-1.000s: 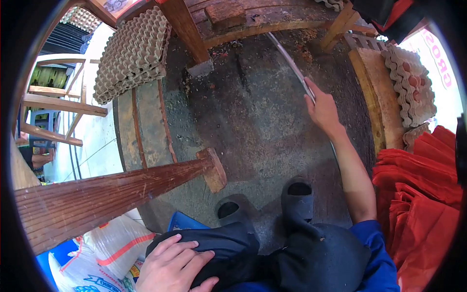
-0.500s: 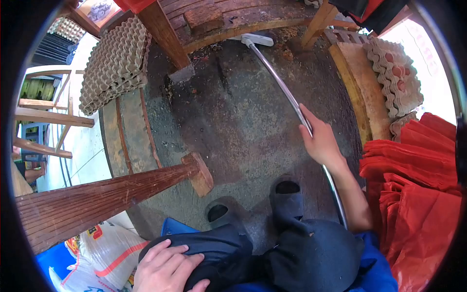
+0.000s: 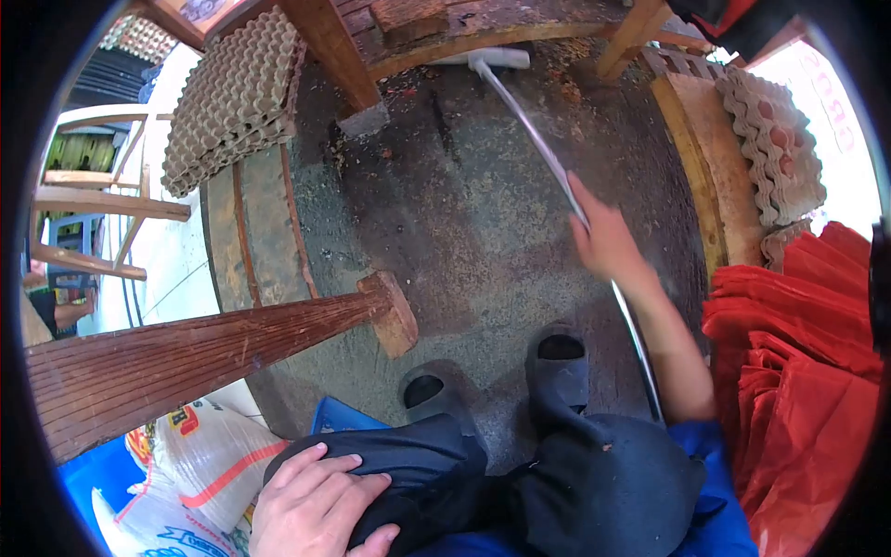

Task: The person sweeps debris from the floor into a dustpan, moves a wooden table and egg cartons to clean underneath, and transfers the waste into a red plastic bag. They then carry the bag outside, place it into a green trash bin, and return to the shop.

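Note:
My right hand (image 3: 608, 237) is wrapped around a long silver pole (image 3: 534, 139) with a narrow white head (image 3: 501, 58). That head rests at floor level by a low wooden beam, beside some scattered debris (image 3: 568, 88). The pole slants back past my right forearm toward my knee. Its exact kind cannot be made out, as the head is slightly blurred. My left hand (image 3: 320, 506) lies on my left thigh, fingers stretched out over the dark trousers (image 3: 399, 459), holding nothing.
Stacked egg trays (image 3: 237, 102) stand at the left, and another tray stack with eggs (image 3: 770, 144) at the right. A wooden post (image 3: 204, 362) crosses the lower left above white sacks (image 3: 209, 455). Red plastic bags (image 3: 789, 371) hang at the right. Dark slippers (image 3: 557, 371) are on the concrete floor.
The view has tilted slightly, so the surroundings sit a little higher and farther right. My right hand has moved slightly forward, still on the pole. My left hand stays on my thigh.

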`<state>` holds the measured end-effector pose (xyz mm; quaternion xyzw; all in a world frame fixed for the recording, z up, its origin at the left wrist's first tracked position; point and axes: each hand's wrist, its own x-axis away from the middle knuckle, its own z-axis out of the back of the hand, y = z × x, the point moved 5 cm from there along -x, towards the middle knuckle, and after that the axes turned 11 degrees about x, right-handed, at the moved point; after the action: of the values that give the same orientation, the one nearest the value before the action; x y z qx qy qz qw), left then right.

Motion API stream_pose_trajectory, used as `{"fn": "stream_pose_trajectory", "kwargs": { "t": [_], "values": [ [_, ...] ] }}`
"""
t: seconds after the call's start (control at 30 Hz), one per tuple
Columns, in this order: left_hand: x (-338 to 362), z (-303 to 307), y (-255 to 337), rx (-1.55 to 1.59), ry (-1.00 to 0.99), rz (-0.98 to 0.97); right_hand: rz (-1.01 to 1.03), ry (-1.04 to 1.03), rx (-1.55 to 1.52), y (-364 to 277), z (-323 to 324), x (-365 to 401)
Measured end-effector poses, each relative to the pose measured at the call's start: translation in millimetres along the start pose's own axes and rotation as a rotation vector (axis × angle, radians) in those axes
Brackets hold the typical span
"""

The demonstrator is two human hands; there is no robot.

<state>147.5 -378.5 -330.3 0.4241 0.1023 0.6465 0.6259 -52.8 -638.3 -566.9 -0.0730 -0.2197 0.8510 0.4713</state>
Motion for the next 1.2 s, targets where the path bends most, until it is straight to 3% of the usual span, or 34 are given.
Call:
{"fn": "stream_pose_trajectory", "kwargs": {
  "t": [0.1, 0.23, 0.3, 0.4, 0.47, 0.53, 0.57, 0.67, 0.93, 1.0, 1.2],
  "values": [
    [-1, 2, 1, 0.008, 0.027, 0.003, -0.081, -0.031, -0.058, -14, 16, 56],
    [-4, 1, 5, 0.006, 0.017, 0.007, -0.162, -0.025, -0.123, -13, 28, 33],
    [-6, -1, 6, -0.004, 0.021, -0.002, 0.040, 0.174, -0.005, -8, 21, -11],
    [-8, -1, 6, -0.022, 0.028, -0.008, -0.062, 0.032, -0.052, -18, 7, -66],
    [-8, -1, 5, -0.018, 0.023, 0.008, 0.094, 0.019, 0.064, -17, -14, -86],
    [-7, -1, 4, -0.020, 0.020, 0.001, 0.083, -0.083, 0.109, -12, -12, -87],
    [-5, -1, 4, -0.023, 0.022, -0.002, 0.080, -0.185, 0.151, -9, -13, -84],
    [-3, 1, 3, -0.006, 0.029, -0.019, 0.065, -0.170, 0.234, 9, 16, -54],
    [3, 3, -1, 0.014, 0.041, -0.035, -0.002, -0.161, 0.064, 11, 57, 46],
    [4, 3, -1, 0.018, 0.039, -0.031, 0.071, 0.028, 0.029, 11, 65, 50],
    [-3, 0, -2, -0.007, 0.029, -0.056, -0.009, -0.047, 0.130, 2, 46, -39]
  ]
}}
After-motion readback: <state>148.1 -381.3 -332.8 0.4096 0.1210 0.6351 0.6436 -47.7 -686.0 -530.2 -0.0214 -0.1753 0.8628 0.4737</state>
